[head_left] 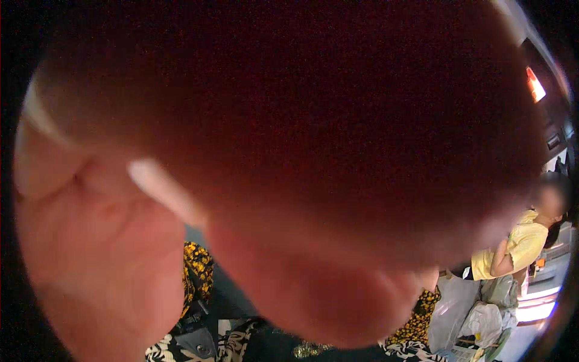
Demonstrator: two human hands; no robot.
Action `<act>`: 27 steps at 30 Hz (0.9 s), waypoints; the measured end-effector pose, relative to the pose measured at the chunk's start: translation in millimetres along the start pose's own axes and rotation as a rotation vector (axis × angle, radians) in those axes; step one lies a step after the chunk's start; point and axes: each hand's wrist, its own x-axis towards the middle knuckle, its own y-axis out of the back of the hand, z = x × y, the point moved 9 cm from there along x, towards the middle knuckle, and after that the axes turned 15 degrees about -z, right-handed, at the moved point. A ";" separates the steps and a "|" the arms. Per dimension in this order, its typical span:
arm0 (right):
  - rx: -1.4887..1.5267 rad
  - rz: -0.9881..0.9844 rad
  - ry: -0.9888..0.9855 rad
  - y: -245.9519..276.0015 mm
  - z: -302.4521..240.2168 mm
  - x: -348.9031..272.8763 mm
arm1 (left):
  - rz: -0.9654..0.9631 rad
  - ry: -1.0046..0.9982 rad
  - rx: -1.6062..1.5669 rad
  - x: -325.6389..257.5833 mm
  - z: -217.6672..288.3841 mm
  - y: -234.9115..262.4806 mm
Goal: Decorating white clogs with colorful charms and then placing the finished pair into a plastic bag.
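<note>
A hand very close to the lens, seemingly my left hand, fills most of the picture. Its palm shows blurred at the left, and a finger stretches across the lower middle. The upper part is so dark and near that the other fingers cannot be made out. I cannot tell whether it holds anything. My right hand is not to be made out. Below and behind the hand, dark cloth with a yellow pattern and black-and-white patterned cloth show in part.
At the right a person in a yellow top is close by, one arm bent. Below that person are a clear plastic sheet or bag and a white bag. A bright window shows at the right rim.
</note>
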 end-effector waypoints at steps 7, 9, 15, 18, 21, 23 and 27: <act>-0.214 0.028 0.028 -12.8 -3.4 -14.9 | -0.160 -0.240 -0.031 17.8 4.8 0.2; -0.167 0.070 0.031 -7.3 3.3 -22.9 | -0.216 -0.270 -0.026 22.6 12.7 -6.3; -0.201 0.053 0.019 -13.6 18.7 -22.5 | -0.361 -0.321 -0.067 25.5 11.4 -13.0; -0.149 0.027 0.019 -18.7 19.6 -19.8 | -0.424 -0.366 -0.069 26.7 19.5 -23.1; -0.137 0.034 0.024 -22.7 24.3 -14.7 | -0.473 -0.421 -0.056 23.9 36.5 -30.6; -0.136 0.041 0.022 -12.8 21.2 -17.1 | -0.243 -0.370 -0.100 17.9 44.9 -31.0; -0.145 0.007 0.054 -20.5 30.1 -19.4 | -0.212 -0.549 -0.400 27.1 13.2 -27.1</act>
